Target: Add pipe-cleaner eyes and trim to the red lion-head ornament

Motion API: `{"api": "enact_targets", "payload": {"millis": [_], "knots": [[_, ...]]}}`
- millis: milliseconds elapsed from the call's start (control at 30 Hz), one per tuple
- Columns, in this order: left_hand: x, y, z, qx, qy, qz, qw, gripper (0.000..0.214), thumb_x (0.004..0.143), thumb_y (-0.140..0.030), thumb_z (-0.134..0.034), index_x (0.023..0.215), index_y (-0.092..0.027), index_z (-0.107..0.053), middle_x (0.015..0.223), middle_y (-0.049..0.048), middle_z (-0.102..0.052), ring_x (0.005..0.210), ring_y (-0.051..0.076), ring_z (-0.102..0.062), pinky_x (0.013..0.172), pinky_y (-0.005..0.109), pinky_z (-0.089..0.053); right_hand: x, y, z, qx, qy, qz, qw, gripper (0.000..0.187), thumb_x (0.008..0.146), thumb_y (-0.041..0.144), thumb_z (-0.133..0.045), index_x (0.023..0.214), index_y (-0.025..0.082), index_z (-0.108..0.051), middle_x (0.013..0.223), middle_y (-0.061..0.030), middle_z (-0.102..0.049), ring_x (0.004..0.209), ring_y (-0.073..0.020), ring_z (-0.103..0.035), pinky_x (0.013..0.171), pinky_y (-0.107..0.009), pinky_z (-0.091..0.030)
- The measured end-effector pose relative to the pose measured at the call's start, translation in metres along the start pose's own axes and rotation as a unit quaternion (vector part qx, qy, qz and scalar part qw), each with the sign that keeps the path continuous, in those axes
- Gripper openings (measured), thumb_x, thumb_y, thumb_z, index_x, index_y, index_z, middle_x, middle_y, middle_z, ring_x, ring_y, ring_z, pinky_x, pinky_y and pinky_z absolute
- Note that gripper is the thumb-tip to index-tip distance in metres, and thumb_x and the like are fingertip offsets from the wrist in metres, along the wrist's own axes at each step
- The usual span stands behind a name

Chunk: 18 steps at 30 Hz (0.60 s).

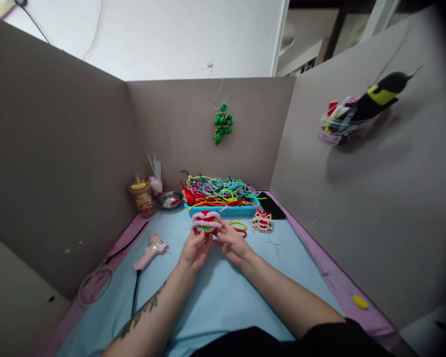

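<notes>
1) While both hands are raised over the middle of the blue-covered table [215, 297], the left hand [195, 249] grasps the underside of a fuzzy pink-and-red piece [206, 222] and the right hand [235, 243] pinches its right side
2) The piece is just in front of the near edge of the blue tray [223, 212], its pink ridges and green band facing the camera
3) The step in hand looks like checking or shaping the piece, since no tool shows in either hand
4) The next move, I judge, calls for a light, even hold, so the soft ridges are not squashed or pulled askew
5) Were glue wanted, one hand would have to let go, as the pink glue gun [151, 252] lies towards the table's left edge
6) A cream animal-face piece [262, 223] lies near the tray's right front corner, apart from the fingers
</notes>
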State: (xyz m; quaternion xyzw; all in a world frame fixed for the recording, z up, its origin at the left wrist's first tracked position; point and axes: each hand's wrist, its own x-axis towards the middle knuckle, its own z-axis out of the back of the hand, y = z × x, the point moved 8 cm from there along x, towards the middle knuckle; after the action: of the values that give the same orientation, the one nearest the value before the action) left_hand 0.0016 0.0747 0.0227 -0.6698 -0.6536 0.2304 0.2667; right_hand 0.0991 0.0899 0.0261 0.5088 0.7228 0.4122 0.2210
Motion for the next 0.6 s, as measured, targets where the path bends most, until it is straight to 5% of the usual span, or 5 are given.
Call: {"api": "enact_targets", "payload": {"millis": [133,267,300,400,600], "knots": [[-0.003,-0.005,-0.006,0.311,0.020,-0.005,0.950,0.028,0.075,-0.031,-0.066,0.101,-0.022,-0.063,0.111,0.0087,-0.062,0.107,0.025,-0.057,0.088,0.038,-0.047,0.006,0.002,0.012,0.112,-0.038,0.014,0.993,0.038,0.058,0.017,-0.074,0.092,0.026,-0.060,0.088,0.0023,-0.067,0.081,-0.0165,-0.063,0.069,-0.028,-0.048],[-0.009,-0.054,0.003,0.612,-0.072,-0.093,0.782,0.046,0.072,-0.024,-0.067,0.117,-0.024,-0.058,0.147,0.0115,-0.031,0.137,0.038,-0.016,0.102,0.057,-0.028,0.020,0.009,0.057,0.159,-0.134,0.039,0.977,0.033,0.057,0.010,-0.073,0.083,0.025,-0.058,0.077,0.0055,-0.066,0.068,-0.0128,-0.062,0.063,-0.025,-0.048],[-0.012,-0.070,0.004,0.688,-0.116,-0.135,0.703,0.051,0.075,-0.024,-0.064,0.124,-0.026,-0.053,0.151,0.0095,-0.022,0.138,0.038,-0.010,0.102,0.059,-0.027,0.022,0.011,0.066,0.162,-0.149,0.045,0.975,0.033,0.058,0.009,-0.072,0.083,0.025,-0.058,0.077,0.0060,-0.066,0.067,-0.0119,-0.062,0.061,-0.024,-0.048],[-0.016,-0.091,0.000,0.816,-0.159,-0.173,0.528,0.060,0.077,-0.020,-0.059,0.135,-0.024,-0.042,0.152,0.0113,-0.019,0.135,0.036,-0.023,0.102,0.052,-0.031,0.026,0.014,0.079,0.160,-0.162,0.049,0.972,0.033,0.061,0.008,-0.070,0.085,0.026,-0.057,0.077,0.0066,-0.066,0.066,-0.0112,-0.062,0.060,-0.023,-0.049],[-0.026,-0.095,-0.010,0.869,-0.163,-0.096,0.458,0.047,0.087,-0.044,-0.044,0.127,-0.022,-0.052,0.102,0.0114,-0.069,0.101,0.029,-0.061,0.089,0.044,-0.042,0.025,0.009,0.079,0.155,-0.153,0.045,0.975,0.036,0.063,0.005,-0.068,0.091,0.025,-0.059,0.079,0.0053,-0.066,0.068,-0.0116,-0.063,0.061,-0.024,-0.051]]}}
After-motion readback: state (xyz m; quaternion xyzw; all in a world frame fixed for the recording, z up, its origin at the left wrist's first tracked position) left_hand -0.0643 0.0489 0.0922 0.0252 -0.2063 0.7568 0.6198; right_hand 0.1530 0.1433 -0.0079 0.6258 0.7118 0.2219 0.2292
